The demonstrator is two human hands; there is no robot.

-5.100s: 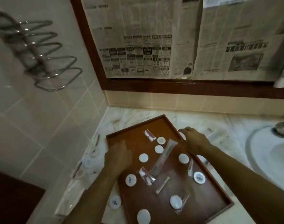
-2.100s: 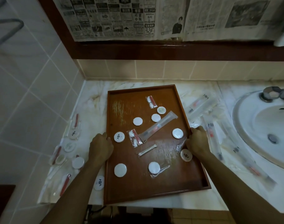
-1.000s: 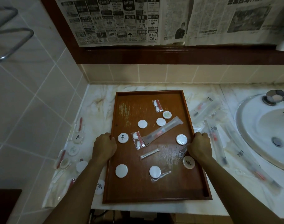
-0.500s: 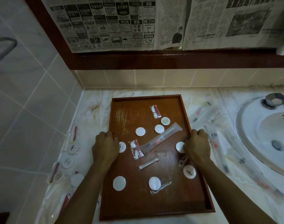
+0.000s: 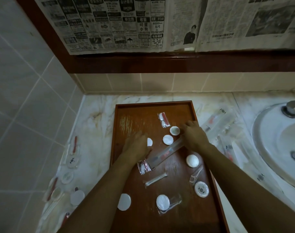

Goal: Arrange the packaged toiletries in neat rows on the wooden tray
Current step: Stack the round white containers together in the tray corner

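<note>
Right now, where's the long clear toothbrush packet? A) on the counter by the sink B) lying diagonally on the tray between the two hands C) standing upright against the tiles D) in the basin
B: the long clear toothbrush packet lies diagonally on the wooden tray, its lower end by the left hand and its upper end under the right hand.

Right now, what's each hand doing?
Left hand: over the tray, grip cannot be told.
Right hand: on the long packet, grip cannot be told.

Bare far-left corner of wooden tray (image 5: 126, 115); scattered toiletry packets (image 5: 162, 201) across the rest.
</note>
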